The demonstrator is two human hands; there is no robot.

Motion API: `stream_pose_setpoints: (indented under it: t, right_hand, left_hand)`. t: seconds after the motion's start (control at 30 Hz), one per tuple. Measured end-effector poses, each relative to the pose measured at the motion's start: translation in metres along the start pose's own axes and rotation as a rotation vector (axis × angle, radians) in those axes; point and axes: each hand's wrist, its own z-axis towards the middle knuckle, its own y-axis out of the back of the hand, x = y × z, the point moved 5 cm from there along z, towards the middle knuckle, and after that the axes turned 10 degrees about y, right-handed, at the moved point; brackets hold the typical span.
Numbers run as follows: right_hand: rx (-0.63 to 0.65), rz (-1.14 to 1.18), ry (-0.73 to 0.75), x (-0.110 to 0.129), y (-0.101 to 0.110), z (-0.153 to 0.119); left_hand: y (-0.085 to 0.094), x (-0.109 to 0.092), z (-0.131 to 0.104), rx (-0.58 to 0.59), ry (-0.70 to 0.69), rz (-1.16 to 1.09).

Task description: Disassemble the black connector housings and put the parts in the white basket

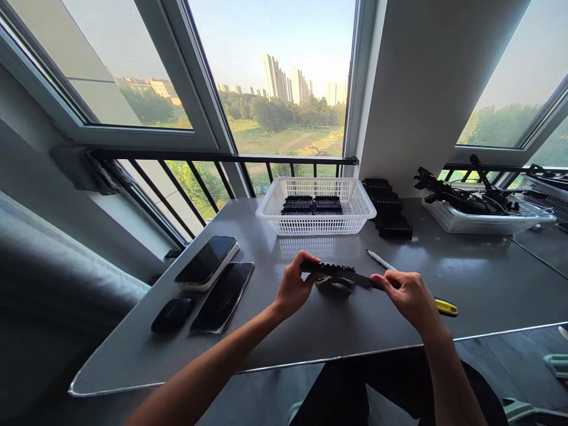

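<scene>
Between its thumb and fingers, my left hand [296, 284] grips one end of a narrow black part [335, 269] with a row of small teeth along its upper edge. My right hand [406, 294] is closed around a flat dark tool with a yellow handle [446, 307], whose end sticks out past the palm. The tool's dark blade [364, 280] reaches left to the black part and seems to touch it; its exact kind is unclear. Just below lies a dark grey, curved item [335, 287], partly covered. A white pen [379, 258] rests behind my right hand.
A white basket [319, 225] holding black toothed blocks [313, 205] stands by the window. Stacked black blocks [390, 213] sit beside it. Further right, another basket [483, 223] carries black cabled items. Two phones [206, 260] [223, 299] and a black mouse-like object [172, 315] lie left.
</scene>
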Motion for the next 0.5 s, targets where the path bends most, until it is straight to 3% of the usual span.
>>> stream_pose_setpoints:
  t: [0.5]
  right_hand:
    - [0.031,0.04,0.005,0.0025,-0.001,0.0002]
  left_hand:
    - [-0.0037,0.0015,-0.002,0.036,0.02,0.037]
